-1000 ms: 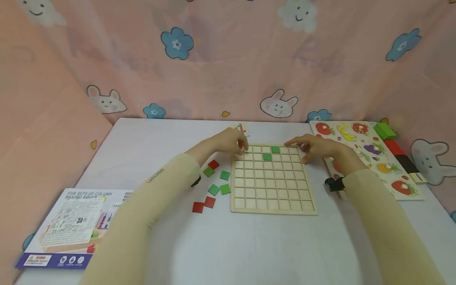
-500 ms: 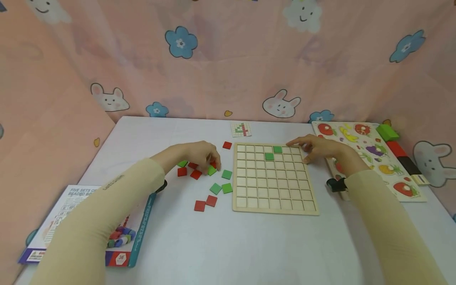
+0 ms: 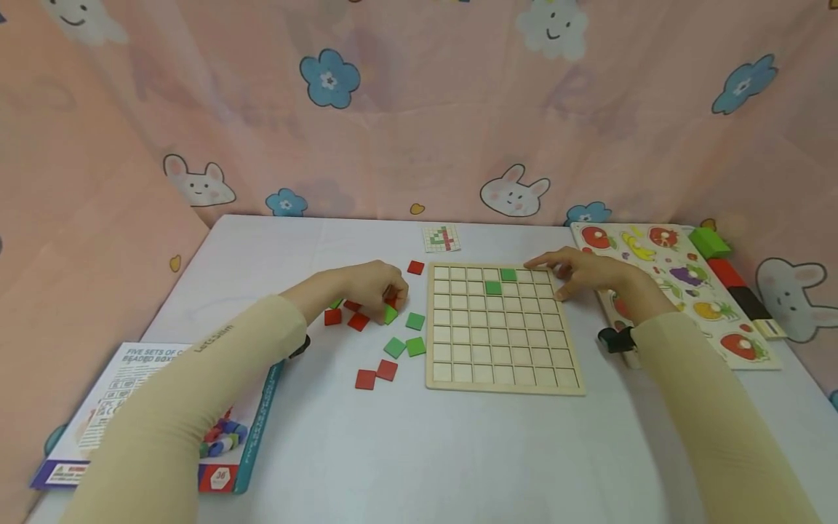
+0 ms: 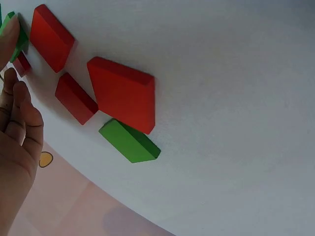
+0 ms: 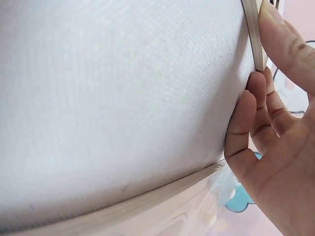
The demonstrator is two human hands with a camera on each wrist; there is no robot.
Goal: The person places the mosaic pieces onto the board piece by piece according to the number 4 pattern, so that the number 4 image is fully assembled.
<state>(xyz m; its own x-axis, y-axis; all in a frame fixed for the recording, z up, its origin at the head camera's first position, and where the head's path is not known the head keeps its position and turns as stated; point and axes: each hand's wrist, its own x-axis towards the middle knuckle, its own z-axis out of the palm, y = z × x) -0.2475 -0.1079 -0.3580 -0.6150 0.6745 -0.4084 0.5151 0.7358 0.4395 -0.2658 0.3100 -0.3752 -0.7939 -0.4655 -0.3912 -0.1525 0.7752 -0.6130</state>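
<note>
In the head view my left hand (image 3: 380, 287) is bent down over the loose tiles left of the board, fingertips right at a green tile (image 3: 390, 314). In the left wrist view its thumb (image 4: 7, 42) overlaps a green tile (image 4: 20, 39); I cannot tell whether the fingers pinch it. My right hand (image 3: 583, 273) rests at the upper right corner of the wooden grid board (image 3: 504, 391), index finger along the top edge and thumb at the side. Two green tiles, one (image 3: 508, 274) in the top row and one (image 3: 493, 288) below left, sit in the grid.
More red tiles (image 3: 365, 379) and green tiles (image 3: 415, 321) lie left of the board. A small pattern card (image 3: 441, 239) lies behind it. At the right are a fruit puzzle board (image 3: 687, 295) and coloured blocks (image 3: 709, 242); at the left is a printed box (image 3: 255, 429).
My left hand has moved from the board's upper left corner leftward and nearer to the loose tiles, where it has stayed for the last half second. The right hand has kept its place.
</note>
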